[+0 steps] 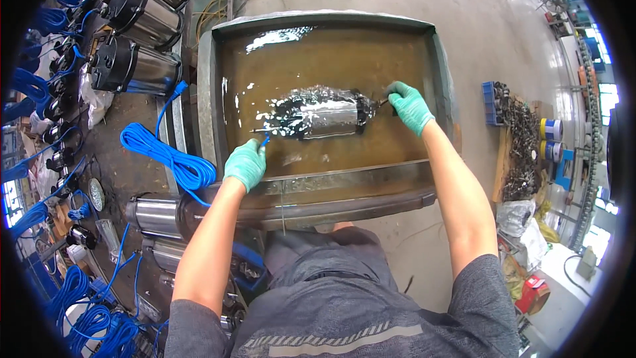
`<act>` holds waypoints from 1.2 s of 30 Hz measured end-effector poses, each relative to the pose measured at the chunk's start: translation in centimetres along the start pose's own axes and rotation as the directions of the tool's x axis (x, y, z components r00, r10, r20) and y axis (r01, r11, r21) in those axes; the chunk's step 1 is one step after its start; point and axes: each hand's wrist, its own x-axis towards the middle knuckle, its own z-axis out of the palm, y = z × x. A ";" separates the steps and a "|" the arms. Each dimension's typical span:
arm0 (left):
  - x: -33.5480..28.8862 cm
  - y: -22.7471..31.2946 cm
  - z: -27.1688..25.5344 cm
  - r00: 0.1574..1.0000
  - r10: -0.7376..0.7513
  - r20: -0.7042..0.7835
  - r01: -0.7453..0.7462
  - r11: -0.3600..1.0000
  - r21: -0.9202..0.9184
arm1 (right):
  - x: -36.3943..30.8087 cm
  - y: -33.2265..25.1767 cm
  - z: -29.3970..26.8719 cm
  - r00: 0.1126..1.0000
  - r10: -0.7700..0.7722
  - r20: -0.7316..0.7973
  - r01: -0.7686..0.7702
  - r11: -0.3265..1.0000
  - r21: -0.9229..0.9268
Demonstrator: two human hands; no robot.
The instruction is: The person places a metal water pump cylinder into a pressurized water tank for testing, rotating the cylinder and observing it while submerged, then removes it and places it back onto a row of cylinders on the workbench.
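Note:
A pump [331, 114] with a shiny steel body and dark ends lies on its side, partly under the brown water of a metal tank [207, 79]. White glints and ripples blur its left end. My left hand [246, 164], in a green glove, is over the tank's near left edge, its fingers closed by the pump's left end. A short bit of blue cable [266, 140] shows at those fingertips. At the other end my right hand [411, 107], gloved in green too, grips a dark rod-like part [383, 101] that reaches toward the pump.
A coiled blue cable [165, 154] hangs left of the tank. Several steel pumps [156, 69] stand in rows farther left, with more blue coils. A steel cylinder [156, 215] lies by my left forearm. On the right are a blue crate [491, 103] and a heap of dark parts [520, 146].

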 end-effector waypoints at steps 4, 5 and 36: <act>-3.0 1.4 0.2 0.965 0.028 -0.259 -0.019 0.999 0.037 | -3.0 1.3 0.2 0.996 -0.079 -0.047 0.068 0.979 -0.191; -3.3 1.4 0.8 0.965 0.030 -0.259 -0.021 0.999 0.037 | -3.6 1.9 0.3 0.988 -0.138 -0.074 0.117 0.964 -0.240; -1.3 6.9 -0.7 0.889 -0.424 -0.173 0.448 0.883 0.137 | -5.9 5.2 3.1 0.931 -0.298 -0.209 0.181 0.878 -0.444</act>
